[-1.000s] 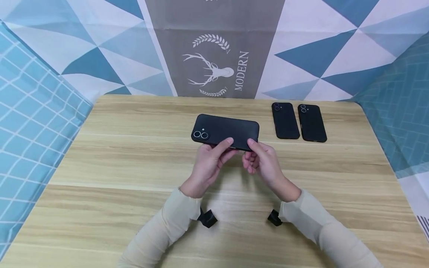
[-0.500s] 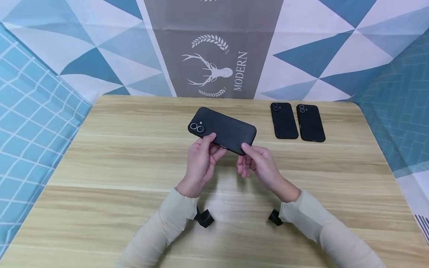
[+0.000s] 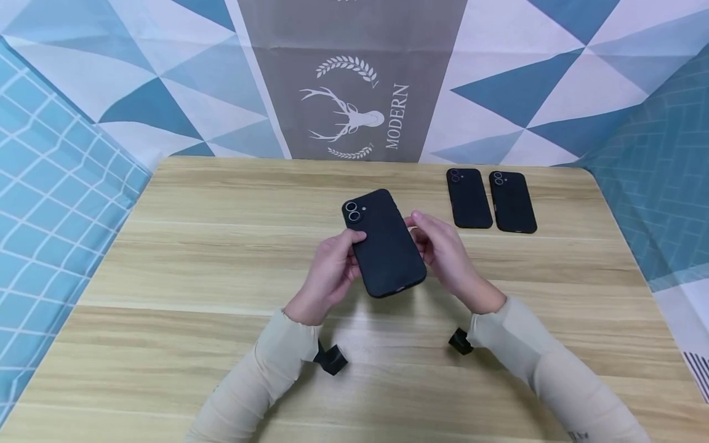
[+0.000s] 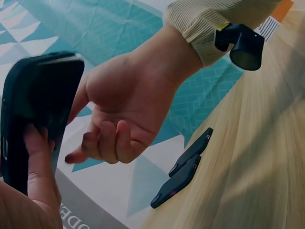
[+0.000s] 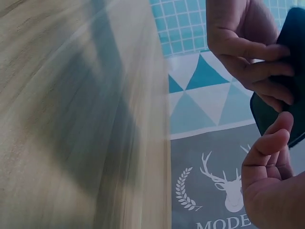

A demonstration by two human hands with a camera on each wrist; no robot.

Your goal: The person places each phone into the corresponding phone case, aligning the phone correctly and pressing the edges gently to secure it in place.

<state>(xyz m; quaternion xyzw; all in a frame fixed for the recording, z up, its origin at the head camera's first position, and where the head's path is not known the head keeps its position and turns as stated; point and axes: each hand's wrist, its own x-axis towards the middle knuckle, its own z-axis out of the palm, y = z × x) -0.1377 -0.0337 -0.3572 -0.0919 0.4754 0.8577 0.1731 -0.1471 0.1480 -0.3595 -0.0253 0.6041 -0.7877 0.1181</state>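
A matte black phone (image 3: 388,249) with two ringed camera lenses is held above the table, its back facing up and its camera end pointing away. My left hand (image 3: 332,267) grips its left long edge, thumb on the back and fingers underneath. Those fingers (image 5: 267,71) lie against the phone's underside in the right wrist view. Beside the opposite edge is my right hand (image 3: 445,255), its thumb raised and its fingers loosely bent. In the left wrist view the right hand (image 4: 128,95) appears behind the phone (image 4: 52,90) with nothing in its palm.
Two similar black phones (image 3: 469,200) (image 3: 514,203) lie side by side at the back right of the wooden table (image 3: 194,271), camera sides up. A patterned cloth (image 3: 354,80) hangs behind the table. Black wrist cameras (image 3: 332,360) stick out below both sleeves.
The phone has turned from lying crosswise to nearly lengthwise, its camera end swinging away from me. My right hand has released its near right corner and moved up along the right edge.
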